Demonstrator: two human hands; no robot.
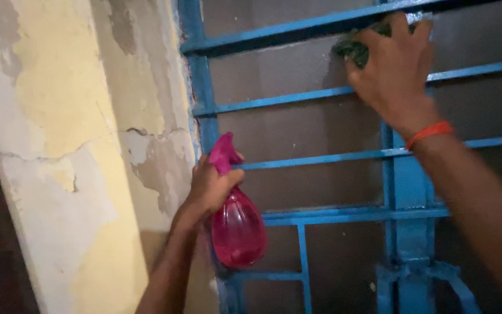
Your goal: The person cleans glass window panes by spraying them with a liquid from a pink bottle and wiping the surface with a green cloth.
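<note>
Where the blue grille meets the peeling wall, both hands work at separate heights, well apart from each other.

Left hand: closed around the neck of a pink spray bottle. The fingers wrap the neck just below the pink spray head, which points up and slightly left. The bottle body hangs below the hand, translucent, rounded and widest near its base. It sits in front of the grille's left upright, near the corner where a lower horizontal bar joins it. Whether the bottle touches the grille cannot be told.

Right hand: raised to the upper part of the grille, fingers spread and curled over a dark green cloth. The hand presses the cloth against the top horizontal bar. Only the left part of the cloth shows; the rest is hidden under the palm and fingers. An orange band circles the wrist.

Grille: horizontal bars run across a dark brownish panel behind; a thicker vertical post stands on the right, below the right forearm.

Wall: yellow and cream paint, cracked and flaking, with bare grey patches beside the grille's left edge.
</note>
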